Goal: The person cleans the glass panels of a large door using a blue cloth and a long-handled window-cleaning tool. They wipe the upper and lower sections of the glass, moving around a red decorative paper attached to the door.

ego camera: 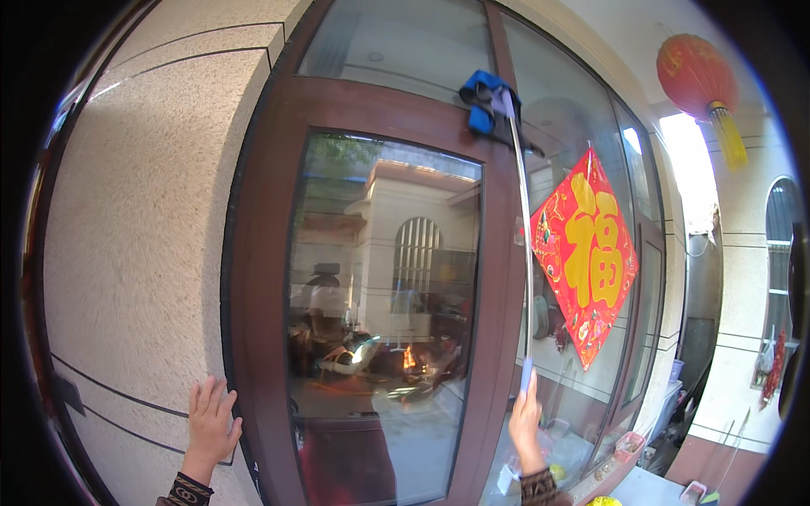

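Observation:
My right hand point(526, 414) is closed around the pale blue grip of a long metal pole point(524, 215). At the pole's upper end a blue and dark cloth mop head point(487, 107) lies against the brown window frame point(392, 104), near the corner between the upper panes. My left hand point(211, 417) rests with fingers spread on the beige textured wall point(145, 221), just left of the frame, and holds nothing. The large lower pane point(386, 265) between my hands reflects a courtyard building and a person. A red diamond-shaped paper decoration point(591, 259) with gold writing is right of the pole.
A red lantern point(696, 76) with a yellow tassel hangs at the upper right. Low on the right are a pink container point(629, 446) on a ledge, a small container point(693, 492) and a yellow item point(604, 501). Red strings of something point(773, 370) hang on the far wall.

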